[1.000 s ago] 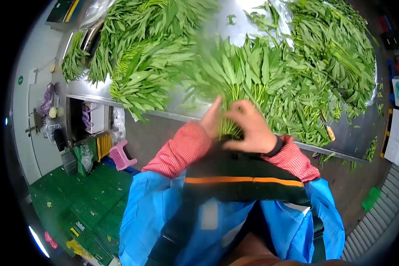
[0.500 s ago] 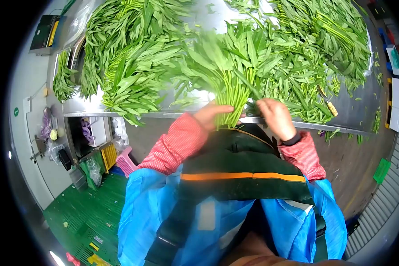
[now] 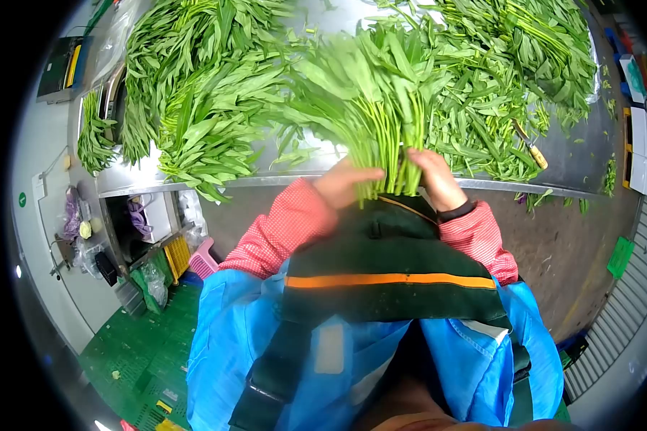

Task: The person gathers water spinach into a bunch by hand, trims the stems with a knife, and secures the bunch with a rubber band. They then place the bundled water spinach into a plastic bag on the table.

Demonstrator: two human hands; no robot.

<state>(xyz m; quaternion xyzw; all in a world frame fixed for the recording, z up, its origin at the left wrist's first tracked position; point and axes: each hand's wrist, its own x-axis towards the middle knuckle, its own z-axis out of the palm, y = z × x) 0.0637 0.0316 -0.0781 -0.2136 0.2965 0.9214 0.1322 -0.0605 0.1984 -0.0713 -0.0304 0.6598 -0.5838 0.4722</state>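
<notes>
A leafy bunch of water spinach (image 3: 382, 129) stands upright over the table's near edge, its cut stem ends down by my apron. My left hand (image 3: 343, 181) is wrapped round the stems from the left, slightly blurred. From the right, my right hand (image 3: 436, 176) closes on a few stems at the bunch's right side; its fingertips are partly hidden behind them. A slim gap shows between these right-hand stems and the rest. Loose water spinach leaves and stems (image 3: 474, 122) lie just beyond my right hand.
Piled water spinach (image 3: 216, 108) covers the left of the steel table (image 3: 280, 179), and more stems (image 3: 546, 43) lie at the back right. A knife with a light handle (image 3: 538, 156) rests at the right. A pink stool (image 3: 203, 257) stands below at left.
My right hand has moved left and in against the stems; before, it was apart from the main bunch, near a single leafy stem. The bunch now spreads wider.
</notes>
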